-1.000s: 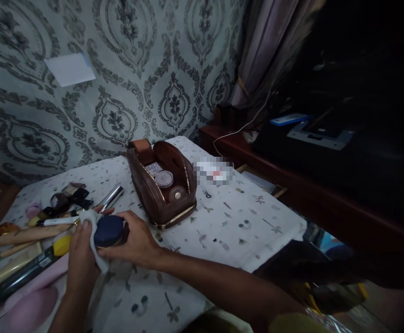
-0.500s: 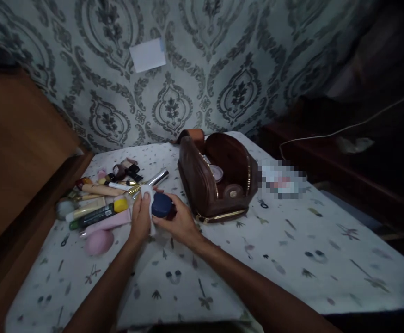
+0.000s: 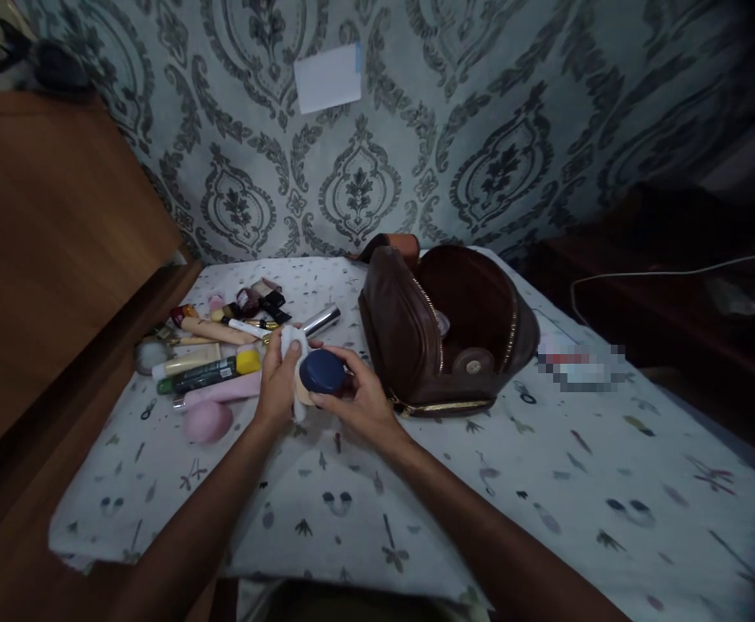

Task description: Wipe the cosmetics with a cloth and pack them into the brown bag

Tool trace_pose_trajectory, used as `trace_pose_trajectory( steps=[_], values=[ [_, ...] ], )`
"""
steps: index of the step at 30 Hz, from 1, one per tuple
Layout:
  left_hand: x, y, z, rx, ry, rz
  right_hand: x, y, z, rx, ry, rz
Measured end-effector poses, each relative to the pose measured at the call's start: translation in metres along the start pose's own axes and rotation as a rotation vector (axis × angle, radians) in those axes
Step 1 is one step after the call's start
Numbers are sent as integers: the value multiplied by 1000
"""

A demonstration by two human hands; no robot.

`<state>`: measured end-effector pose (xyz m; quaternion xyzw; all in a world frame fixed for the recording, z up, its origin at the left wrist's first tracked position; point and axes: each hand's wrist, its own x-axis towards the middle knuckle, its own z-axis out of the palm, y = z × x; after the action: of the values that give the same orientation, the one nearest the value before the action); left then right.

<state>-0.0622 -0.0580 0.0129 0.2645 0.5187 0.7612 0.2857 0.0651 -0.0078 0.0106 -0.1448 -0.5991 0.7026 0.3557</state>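
- Your view has swung left over the last second, so your hands and the bag now sit farther right in it, and more of the container's tan side shows.
- Your right hand (image 3: 372, 408) grasps a blue-topped container (image 3: 323, 371), thumb at the lower edge and fingers around the far side.
- Your left hand (image 3: 277, 384) is closed on a white cloth (image 3: 294, 339), pressed against the container's left side (your palm hides part of the cloth).
- You have the container above the patterned tablecloth (image 3: 326, 544), just left of an open brown bag (image 3: 391, 337).
- Inside that bag you can make out the edge of a pale round item (image 3: 443, 324); the front wall hides the rest.
- Just beyond your hands lies a silver tube (image 3: 322, 320).
- Left of your left hand lie a pink tube (image 3: 218, 393), a dark green tube (image 3: 206, 376) with a yellow cap, a pink sponge (image 3: 208, 422) and wooden-handled brushes (image 3: 212, 330).
- Farther out, you face a patterned wall (image 3: 358, 186) bearing a white card (image 3: 329, 79).
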Motion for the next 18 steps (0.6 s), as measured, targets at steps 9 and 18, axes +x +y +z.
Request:
trace_pose_trajectory(
  steps=[9,18],
  values=[
    [-17,-2,6,213,-115,106,1,5,-1,212,179,148],
    [-18,5,4,431,-99,252,-1,5,1,280,130,194]
  ],
)
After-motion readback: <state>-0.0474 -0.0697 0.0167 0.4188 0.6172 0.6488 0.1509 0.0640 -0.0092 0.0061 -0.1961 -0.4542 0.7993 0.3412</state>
